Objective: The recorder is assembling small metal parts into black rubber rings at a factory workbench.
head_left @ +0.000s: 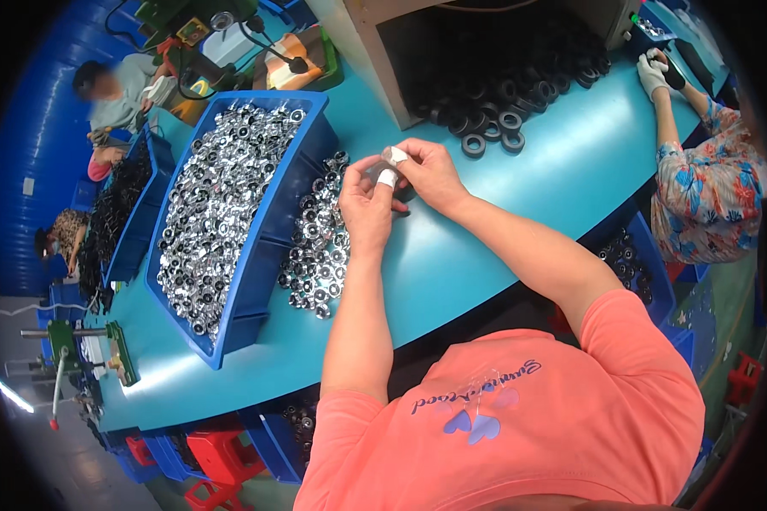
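My two hands are together above the turquoise surface [452, 264], the fingers bent inward and almost closed. Between the fingertips I hold one small part [373, 172], greyish and dark; it is mostly covered by my fingers, so its exact shape I cannot tell. My left hand [366, 206] is around it from the left side, with the thumb lying over the front, and this thumb has a white wrapping [387, 177]. My right hand [433, 175] comes from the right side, and its thumb, also wrapped in white, presses close to the left fingertips. How firmly each hand grips, I cannot see.

Just beside my left forearm there is a loose heap of shiny metal parts [314, 247], lying directly on the surface. To the left of this heap stands a long blue bin [264, 247], tilted and filled with many similar parts. Beyond my right hand, many black rings [510, 121] are spread at the opening of a pale box [372, 64], some of them outside it.
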Action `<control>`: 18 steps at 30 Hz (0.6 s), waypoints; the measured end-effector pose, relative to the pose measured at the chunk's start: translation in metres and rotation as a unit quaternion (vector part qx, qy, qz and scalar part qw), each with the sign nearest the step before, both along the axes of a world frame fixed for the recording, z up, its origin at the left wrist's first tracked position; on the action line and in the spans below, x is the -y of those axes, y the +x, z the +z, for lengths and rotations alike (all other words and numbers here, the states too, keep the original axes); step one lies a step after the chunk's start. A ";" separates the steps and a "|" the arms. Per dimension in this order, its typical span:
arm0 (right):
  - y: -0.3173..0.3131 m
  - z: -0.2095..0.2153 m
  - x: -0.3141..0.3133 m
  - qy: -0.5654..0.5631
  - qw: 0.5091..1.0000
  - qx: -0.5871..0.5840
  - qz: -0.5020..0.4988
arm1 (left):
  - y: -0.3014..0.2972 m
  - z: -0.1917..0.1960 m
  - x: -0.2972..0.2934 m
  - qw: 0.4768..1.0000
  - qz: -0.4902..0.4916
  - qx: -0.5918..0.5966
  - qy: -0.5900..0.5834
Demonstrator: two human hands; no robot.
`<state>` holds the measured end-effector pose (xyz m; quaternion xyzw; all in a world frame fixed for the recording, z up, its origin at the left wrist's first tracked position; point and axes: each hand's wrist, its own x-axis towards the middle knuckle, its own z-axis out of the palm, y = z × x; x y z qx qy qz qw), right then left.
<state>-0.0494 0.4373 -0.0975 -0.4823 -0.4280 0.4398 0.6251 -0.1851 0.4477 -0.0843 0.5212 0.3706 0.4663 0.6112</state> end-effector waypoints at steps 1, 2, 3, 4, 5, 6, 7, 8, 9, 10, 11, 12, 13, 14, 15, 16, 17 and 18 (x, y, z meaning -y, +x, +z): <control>0.002 -0.002 -0.003 -0.003 1.000 -0.026 0.005 | 0.002 0.001 0.003 1.000 -0.011 0.021 0.018; 0.004 -0.004 -0.006 -0.007 0.999 -0.053 0.011 | 0.005 0.000 0.005 0.998 -0.022 0.041 0.036; 0.004 -0.003 -0.006 -0.013 0.997 -0.081 0.017 | 0.006 -0.002 0.008 0.996 -0.033 0.060 0.052; 0.004 -0.002 -0.005 -0.022 0.993 -0.113 0.031 | 0.004 -0.003 0.009 0.997 -0.038 0.047 0.040; 0.003 -0.003 -0.007 -0.014 0.993 -0.109 0.039 | 0.001 -0.003 0.009 0.998 -0.028 0.033 0.052; 0.004 -0.006 -0.008 -0.009 0.993 -0.109 0.041 | 0.002 -0.002 0.010 0.998 -0.024 0.017 0.060; 0.005 -0.009 -0.010 -0.003 0.993 -0.109 0.043 | 0.003 -0.002 0.011 0.997 -0.019 0.000 0.068; 0.006 -0.011 -0.013 0.000 0.994 -0.104 0.039 | 0.005 -0.003 0.010 0.997 -0.015 -0.012 0.072; 0.008 -0.014 -0.015 0.001 0.996 -0.087 0.035 | 0.007 -0.003 0.011 0.996 -0.006 -0.030 0.086; 0.009 -0.016 -0.017 0.002 0.997 -0.070 0.032 | 0.007 -0.004 0.014 0.994 0.004 -0.048 0.099; 0.007 -0.019 -0.018 0.003 0.998 -0.053 0.030 | 0.006 -0.003 0.018 0.991 0.015 -0.066 0.112; 0.003 -0.019 -0.016 0.036 0.998 -0.045 0.012 | 0.005 0.002 0.027 0.990 0.035 -0.087 0.103; 0.001 -0.018 -0.015 0.015 0.998 -0.052 0.027 | 0.001 0.008 0.034 0.979 0.065 -0.111 0.156; 0.000 -0.016 -0.017 -0.006 0.997 -0.059 0.045 | -0.009 0.015 0.040 0.964 0.096 -0.136 0.207; -0.001 -0.015 -0.013 -0.035 0.995 -0.062 0.065 | -0.019 0.020 0.053 0.947 0.128 -0.160 0.249; -0.001 -0.020 -0.015 -0.014 0.997 -0.029 0.064 | -0.032 0.033 0.076 0.948 0.154 -0.143 0.237; -0.001 -0.030 -0.018 0.003 0.998 0.003 0.069 | -0.054 0.042 0.102 0.938 0.175 -0.183 0.238; 0.003 -0.040 -0.019 0.008 0.997 0.045 0.063 | -0.071 0.049 0.127 0.942 0.178 -0.153 0.242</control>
